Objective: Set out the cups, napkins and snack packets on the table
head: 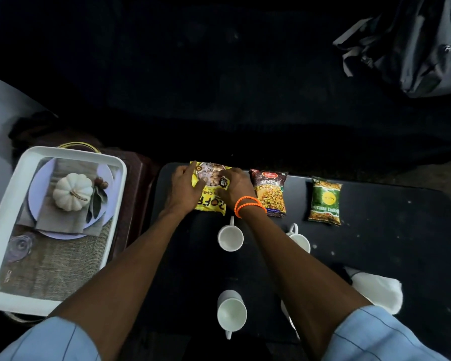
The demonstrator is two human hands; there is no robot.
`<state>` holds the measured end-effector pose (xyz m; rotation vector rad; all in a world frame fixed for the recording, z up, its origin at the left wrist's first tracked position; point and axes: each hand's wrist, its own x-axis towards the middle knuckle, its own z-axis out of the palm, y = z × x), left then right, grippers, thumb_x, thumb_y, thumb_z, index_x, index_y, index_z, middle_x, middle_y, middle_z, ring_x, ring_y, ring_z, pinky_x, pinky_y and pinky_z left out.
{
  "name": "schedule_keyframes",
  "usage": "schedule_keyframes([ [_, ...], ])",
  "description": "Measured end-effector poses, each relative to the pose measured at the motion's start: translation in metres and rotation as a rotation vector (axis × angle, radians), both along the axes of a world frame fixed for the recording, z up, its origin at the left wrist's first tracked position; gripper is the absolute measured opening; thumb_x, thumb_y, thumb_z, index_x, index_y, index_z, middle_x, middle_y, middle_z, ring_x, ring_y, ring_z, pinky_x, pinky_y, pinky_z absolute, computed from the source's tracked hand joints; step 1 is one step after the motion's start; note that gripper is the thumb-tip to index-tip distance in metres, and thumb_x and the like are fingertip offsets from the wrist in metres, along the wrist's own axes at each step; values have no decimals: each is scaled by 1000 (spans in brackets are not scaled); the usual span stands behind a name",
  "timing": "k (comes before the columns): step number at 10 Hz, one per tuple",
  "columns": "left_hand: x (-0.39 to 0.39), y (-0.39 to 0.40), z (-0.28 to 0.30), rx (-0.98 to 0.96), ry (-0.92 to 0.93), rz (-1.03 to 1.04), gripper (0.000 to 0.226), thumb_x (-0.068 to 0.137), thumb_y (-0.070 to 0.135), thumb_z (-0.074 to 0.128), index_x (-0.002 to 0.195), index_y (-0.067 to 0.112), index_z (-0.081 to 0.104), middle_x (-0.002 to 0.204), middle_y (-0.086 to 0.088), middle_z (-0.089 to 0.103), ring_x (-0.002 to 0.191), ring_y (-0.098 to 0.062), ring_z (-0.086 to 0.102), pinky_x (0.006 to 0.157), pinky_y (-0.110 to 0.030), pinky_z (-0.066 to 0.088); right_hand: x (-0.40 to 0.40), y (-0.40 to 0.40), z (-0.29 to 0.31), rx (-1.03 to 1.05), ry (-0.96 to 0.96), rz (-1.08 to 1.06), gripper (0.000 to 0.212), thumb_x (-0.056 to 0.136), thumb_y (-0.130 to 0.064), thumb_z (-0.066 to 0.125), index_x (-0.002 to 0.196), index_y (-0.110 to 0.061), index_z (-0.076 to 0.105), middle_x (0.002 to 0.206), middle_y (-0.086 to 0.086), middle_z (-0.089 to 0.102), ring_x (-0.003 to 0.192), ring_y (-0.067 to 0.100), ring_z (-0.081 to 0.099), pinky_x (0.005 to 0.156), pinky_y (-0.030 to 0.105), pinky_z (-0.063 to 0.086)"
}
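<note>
Yellow snack packet [211,190] pinned flat on counter [375,251] by left hand [186,188] and right hand [235,187], fingers spread, just left of red packet [270,192].

Three snack packets are seen on the bench [401,230]: a yellow packet [211,201], a dark red packet [270,194] and a green packet [325,201]. Three white cups are counted: one far cup [230,237], one near cup [231,314], and one partly hidden cup [301,242]. One white napkin [378,290] is visible at the right. One white tray [8,212] is seen at the left. Two hands are counted, a left hand [186,188] and a right hand [235,187].
</note>
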<state>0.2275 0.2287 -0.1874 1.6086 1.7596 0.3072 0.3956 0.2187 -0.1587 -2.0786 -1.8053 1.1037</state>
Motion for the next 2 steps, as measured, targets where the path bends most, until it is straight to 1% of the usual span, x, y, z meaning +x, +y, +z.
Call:
schedule_keyframes([
  [1,2,0,15,34,78,-31,67,105,47,49,162,16,31,158,-15,39,144,-32,41,114,-50,43,6,-2,12,94,-80,-44,55,97,-33,64,148,-17,51,155,11,48,144,31,43,116,48,40],
  [2,11,6,32,142,119,-88,73,106,58,36,164,16,22,172,-11,23,159,-28,21,126,-49,27,13,-2,29,260,-207,-71,61,101,-46,51,155,-21,41,164,6,37,154,27,29,120,50,31],
])
